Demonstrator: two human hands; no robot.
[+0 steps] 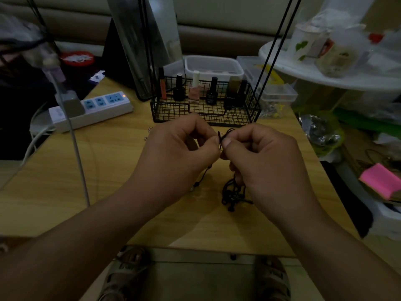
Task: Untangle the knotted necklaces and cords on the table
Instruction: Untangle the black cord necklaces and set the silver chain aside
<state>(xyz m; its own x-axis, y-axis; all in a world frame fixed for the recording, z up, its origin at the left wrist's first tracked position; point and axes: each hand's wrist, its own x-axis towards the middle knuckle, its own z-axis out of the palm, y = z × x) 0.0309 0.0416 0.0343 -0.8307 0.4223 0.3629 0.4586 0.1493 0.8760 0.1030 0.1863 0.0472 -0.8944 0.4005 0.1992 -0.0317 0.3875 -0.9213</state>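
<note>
Your wooden table (108,170) stands in a dim, cluttered room. In front of the basket (206,115) your left hand (180,148) and right hand (260,155) meet, both pinching the black cord (234,194). Its tangle hangs under the right hand. Bottles (196,89) stand in the basket, and a power strip (93,109) lies left of it.

A black wire basket (217,115) is standing at the far middle of my worktop (112,170), holding a row of upright nail polish bottles (194,92). Just behind it a clear plastic box (213,66) is sitting. At the far left a white power strip (97,109) is lying with a charger (70,104) plugged in, its cable (79,166) trailing toward me. Off the right edge a pink notepad (379,181) is lying among clutter.
</note>
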